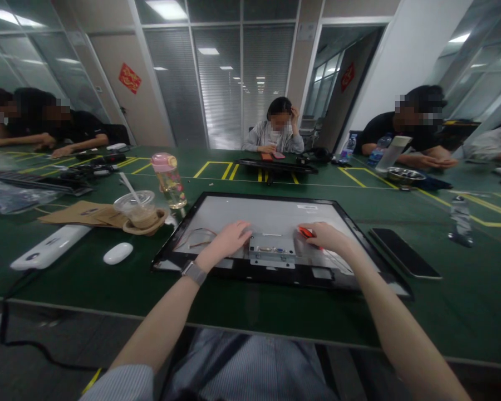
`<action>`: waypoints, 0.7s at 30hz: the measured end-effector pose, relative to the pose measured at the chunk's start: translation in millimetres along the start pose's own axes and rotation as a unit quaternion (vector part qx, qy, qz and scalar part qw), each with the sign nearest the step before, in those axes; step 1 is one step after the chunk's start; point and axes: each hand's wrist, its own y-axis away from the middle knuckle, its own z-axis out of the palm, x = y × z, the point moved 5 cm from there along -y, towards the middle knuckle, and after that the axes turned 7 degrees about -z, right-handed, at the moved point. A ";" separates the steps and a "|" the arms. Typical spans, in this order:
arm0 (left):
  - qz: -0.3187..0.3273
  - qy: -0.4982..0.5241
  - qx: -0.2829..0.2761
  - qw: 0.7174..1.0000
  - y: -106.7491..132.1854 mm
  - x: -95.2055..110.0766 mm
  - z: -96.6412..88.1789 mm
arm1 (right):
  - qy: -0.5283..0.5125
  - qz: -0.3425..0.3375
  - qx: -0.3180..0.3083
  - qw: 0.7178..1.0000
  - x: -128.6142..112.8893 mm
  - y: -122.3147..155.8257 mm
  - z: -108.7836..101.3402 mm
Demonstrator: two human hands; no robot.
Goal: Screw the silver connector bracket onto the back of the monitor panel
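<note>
A monitor panel (275, 211) lies face down on the green table, its silver back framed in black. A small metal board housing (272, 249) with ports sits at its near middle. My left hand (229, 238) rests on the panel just left of the housing, fingers curled down against its edge. My right hand (323, 235) is at the housing's right side, closed around a red-handled tool (305, 231). Thin wires (196, 236) run across the panel to the left of my left hand.
A phone (404, 252) lies right of the panel. To the left are a white mouse (117, 253), a white power strip (50, 247), a lidded cup (140, 209) and a pink-capped bottle (169, 181). Other people sit around the table's far side.
</note>
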 end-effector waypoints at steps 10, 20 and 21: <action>0.037 0.065 -0.124 0.989 5.4 -3.5 -6.0 | -0.175 -0.138 -0.001 0.975 -52.1 5.5 -5.7; 0.068 0.086 -0.078 0.991 2.9 8.9 -9.8 | -0.137 -0.135 0.009 0.981 -61.1 2.8 -2.0; 0.069 0.093 -0.076 0.990 2.9 8.6 -10.8 | -0.134 -0.138 0.015 0.981 -63.2 3.7 -4.8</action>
